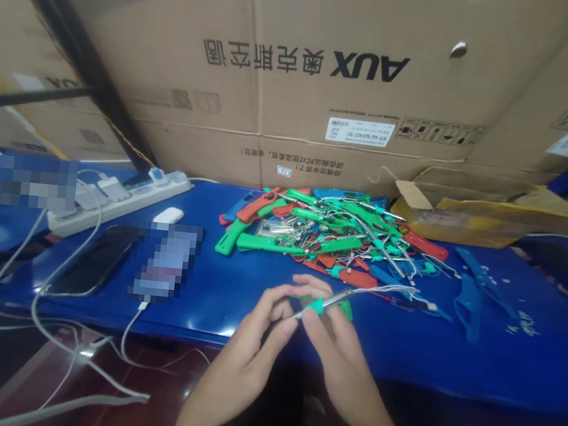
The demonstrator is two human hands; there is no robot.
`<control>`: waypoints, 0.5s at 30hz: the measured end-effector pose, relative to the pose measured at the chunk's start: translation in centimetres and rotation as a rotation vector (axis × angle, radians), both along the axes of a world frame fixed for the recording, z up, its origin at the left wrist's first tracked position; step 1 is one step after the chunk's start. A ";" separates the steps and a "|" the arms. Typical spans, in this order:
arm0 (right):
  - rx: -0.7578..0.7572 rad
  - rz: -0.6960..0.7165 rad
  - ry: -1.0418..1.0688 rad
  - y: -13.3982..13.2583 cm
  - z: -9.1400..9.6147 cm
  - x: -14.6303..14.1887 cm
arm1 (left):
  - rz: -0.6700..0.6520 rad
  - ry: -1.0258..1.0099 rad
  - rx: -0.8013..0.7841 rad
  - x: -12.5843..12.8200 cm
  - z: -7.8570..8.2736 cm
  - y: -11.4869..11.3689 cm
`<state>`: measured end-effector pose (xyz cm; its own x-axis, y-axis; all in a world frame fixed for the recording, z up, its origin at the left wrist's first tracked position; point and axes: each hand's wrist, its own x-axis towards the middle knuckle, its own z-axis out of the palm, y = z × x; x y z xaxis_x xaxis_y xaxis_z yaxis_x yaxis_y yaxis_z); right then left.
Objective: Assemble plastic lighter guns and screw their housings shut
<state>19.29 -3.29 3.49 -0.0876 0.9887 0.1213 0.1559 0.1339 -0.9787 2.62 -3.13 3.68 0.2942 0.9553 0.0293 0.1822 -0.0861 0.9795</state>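
Note:
Just in front of the blue table's near edge, my left hand (265, 328) pinches the lower end of a thin metal rod (333, 299). My right hand (341, 352) is closed around the same rod, its thumb by a small bright green piece (314, 305) fitted on it. White wires (387, 288) trail from the rod's upper right end. Part of a green plastic shell (346, 309) shows behind the right fingers; whether it is held or lies on the table I cannot tell. Beyond my hands is a pile of green, red and blue plastic shells (321, 243), metal rods and wires.
Blue shell pieces (468, 308) lie at the right on the blue table (500, 368). An open cardboard box (488, 223) with yellow tape stands behind them. To the left are a dark phone (93, 260), a lit phone (169, 262) on a cable and a white power strip (119, 204).

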 end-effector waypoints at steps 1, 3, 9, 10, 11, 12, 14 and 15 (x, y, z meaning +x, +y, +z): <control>-0.030 0.007 -0.036 -0.3 -0.1 -0.3 | -0.005 -0.003 -0.031 -0.1 -0.2 0.0; -0.102 0.031 -0.080 -0.9 -0.1 -1.0 | 0.001 -0.021 -0.077 -0.3 -0.7 0.0; -0.072 0.030 0.224 -1.4 -1.5 -1.5 | 0.038 -0.059 0.004 0.2 -1.2 1.0; -0.034 0.019 0.287 -1.3 -2.1 -0.8 | 0.046 -0.049 0.022 0.0 -1.1 1.2; 0.003 0.002 0.338 -1.3 -2.7 0.1 | 0.059 -0.032 0.038 -0.3 -0.9 1.4; 0.026 -0.025 0.374 -1.2 -3.3 1.1 | 0.080 -0.006 0.052 -0.8 -0.8 1.6; 0.053 -0.074 0.415 -1.1 -3.9 3.2 | 0.124 0.082 0.071 -1.9 -0.6 1.9; 0.039 -0.073 0.412 -1.1 -3.9 4.1 | 0.149 0.128 0.085 -2.6 -0.5 2.1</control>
<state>23.41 -4.35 -0.39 0.0457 0.9846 0.1687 -0.2368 0.1747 -0.9557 0.05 -1.04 3.14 0.1565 0.9842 0.0830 0.3212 -0.1302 0.9380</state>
